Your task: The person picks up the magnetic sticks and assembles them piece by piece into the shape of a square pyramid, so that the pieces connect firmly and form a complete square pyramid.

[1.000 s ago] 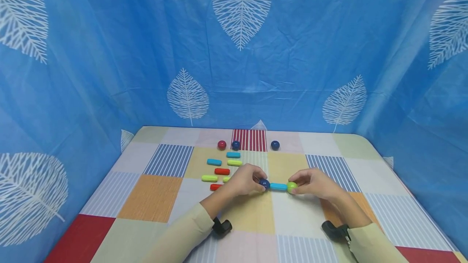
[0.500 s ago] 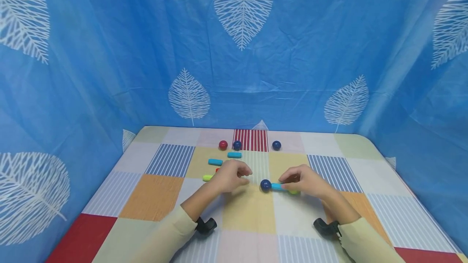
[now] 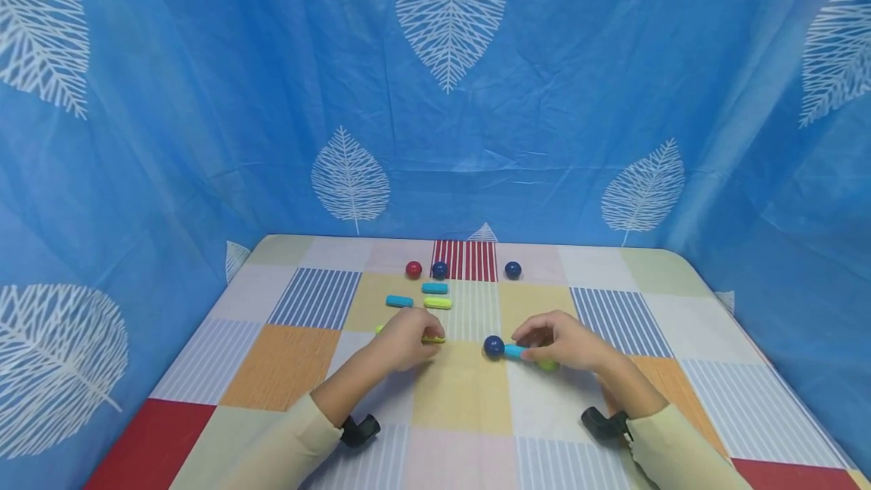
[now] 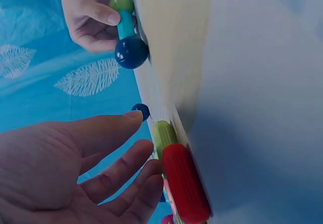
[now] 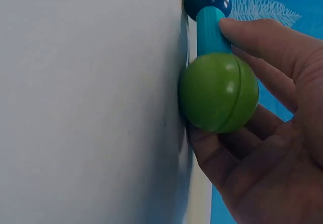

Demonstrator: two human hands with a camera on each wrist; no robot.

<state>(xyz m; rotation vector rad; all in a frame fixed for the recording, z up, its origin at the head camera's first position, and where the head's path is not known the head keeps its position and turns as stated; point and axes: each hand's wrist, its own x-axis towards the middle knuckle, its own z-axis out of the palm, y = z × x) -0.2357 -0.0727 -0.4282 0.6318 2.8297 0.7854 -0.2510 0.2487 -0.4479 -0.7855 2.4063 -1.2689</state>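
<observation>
My right hand [image 3: 571,340] pinches a light-blue rod [image 5: 212,30], with the thumb on its side. A navy ball [image 3: 494,347] joins one end of that rod and a lime-green ball [image 5: 217,93] the other; the chain lies on the cloth. My left hand [image 3: 406,339] is low over the loose rods, its thumb and fingers apart. In the left wrist view its fingertips are close to a red rod [image 4: 185,183] and a green rod [image 4: 164,135]; I cannot tell whether they touch. The left hand hides some rods from the head view.
Behind the left hand lie two blue rods [image 3: 435,288] and a lime rod [image 3: 437,303]. Farther back are a red ball [image 3: 413,270] and two navy balls [image 3: 512,270]. Patchwork cloth [image 3: 463,392] covers the table; blue curtains [image 3: 544,97] surround it.
My left hand has let go of the navy ball and moved left to the loose rods. My right hand has shifted its grip from the green ball to the light-blue rod.
</observation>
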